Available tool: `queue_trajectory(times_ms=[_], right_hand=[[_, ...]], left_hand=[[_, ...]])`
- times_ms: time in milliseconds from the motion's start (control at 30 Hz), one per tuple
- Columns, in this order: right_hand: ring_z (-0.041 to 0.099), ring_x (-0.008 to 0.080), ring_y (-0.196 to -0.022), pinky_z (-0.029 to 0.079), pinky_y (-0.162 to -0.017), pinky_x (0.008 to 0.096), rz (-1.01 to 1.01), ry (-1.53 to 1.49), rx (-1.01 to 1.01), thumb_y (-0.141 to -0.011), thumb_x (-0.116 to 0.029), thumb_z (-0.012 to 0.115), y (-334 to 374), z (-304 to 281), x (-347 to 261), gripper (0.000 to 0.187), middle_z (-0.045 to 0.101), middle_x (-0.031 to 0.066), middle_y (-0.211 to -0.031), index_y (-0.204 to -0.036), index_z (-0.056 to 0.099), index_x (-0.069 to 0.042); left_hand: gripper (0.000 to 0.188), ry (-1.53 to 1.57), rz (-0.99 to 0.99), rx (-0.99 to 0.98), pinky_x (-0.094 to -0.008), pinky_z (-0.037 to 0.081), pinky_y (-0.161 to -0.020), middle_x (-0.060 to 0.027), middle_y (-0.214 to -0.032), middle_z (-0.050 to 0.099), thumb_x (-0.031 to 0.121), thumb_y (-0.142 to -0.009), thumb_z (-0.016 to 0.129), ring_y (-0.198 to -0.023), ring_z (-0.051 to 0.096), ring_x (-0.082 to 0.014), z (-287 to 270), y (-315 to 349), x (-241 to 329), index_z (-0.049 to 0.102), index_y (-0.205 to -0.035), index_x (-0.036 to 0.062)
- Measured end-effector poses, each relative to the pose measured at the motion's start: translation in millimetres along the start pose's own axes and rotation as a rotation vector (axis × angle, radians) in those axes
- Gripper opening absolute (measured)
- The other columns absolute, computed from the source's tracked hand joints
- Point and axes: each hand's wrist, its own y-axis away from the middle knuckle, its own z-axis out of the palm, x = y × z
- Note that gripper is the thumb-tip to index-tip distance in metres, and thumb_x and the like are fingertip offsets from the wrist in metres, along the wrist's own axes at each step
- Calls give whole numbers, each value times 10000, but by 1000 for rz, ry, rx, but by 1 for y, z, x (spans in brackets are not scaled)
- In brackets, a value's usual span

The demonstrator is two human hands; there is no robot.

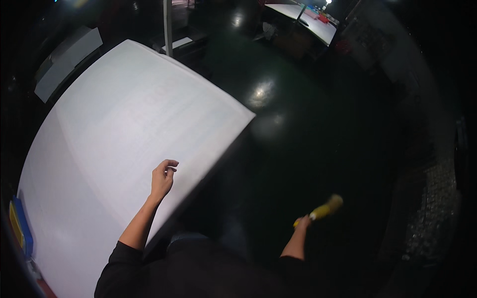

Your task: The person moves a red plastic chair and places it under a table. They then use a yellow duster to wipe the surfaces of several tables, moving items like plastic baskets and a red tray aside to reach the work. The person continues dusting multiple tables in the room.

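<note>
My left hand [163, 180] hovers over or rests on the white tabletop [119, 114], near its right edge; I cannot tell if it touches. Its fingers are loosely bent, a gap shows between them, and it holds nothing. Out to the right, beyond the table, my right hand [302, 223] is closed around a yellow brush [323, 211]. The brush points up and to the right, away from my body. Its pale tan end is smeared by motion, so the bristles do not show clearly.
A blue and yellow tray-like object [21, 226] sits at the table's left edge. Behind the table's far edge rises a grey post [168, 27]. Another white table [298, 17] with red items stands far off. Dark, shiny floor [298, 129] stretches to the right.
</note>
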Motion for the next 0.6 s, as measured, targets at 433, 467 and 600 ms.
queue_trajectory(times_ms=[433, 467, 600], right_hand=[[448, 130, -426, 399, -387, 280, -76, 683, -496, -858, -125, 548, -163, 295, -210, 358, 450, 30, -593, -1215, 525, -115], [460, 132, -430, 406, -388, 279, -64, 732, -470, -850, -121, 556, -177, 327, -221, 361, 460, 33, -588, -1210, 526, -117], [519, 188, -454, 410, -424, 326, 58, 744, -329, -814, -183, 634, -219, 417, -274, 248, 527, 67, -601, -960, 563, 3]], left_hand=[[592, -341, -175, 211, -350, 488, -812, -186, -1332, 395, -54, -708, 465, -888, 603, -267, 297, -274, 3, 402, -1292, 21], [615, -366, -275, 195, -349, 488, -818, -195, -1349, 375, -52, -709, 464, -888, 603, -269, 313, -312, 3, 379, -1313, 19], [635, -187, -294, 214, -385, 500, -800, -224, -1195, 534, -15, -739, 474, -888, 624, -330, 404, -479, 56, 294, -1348, -3]])
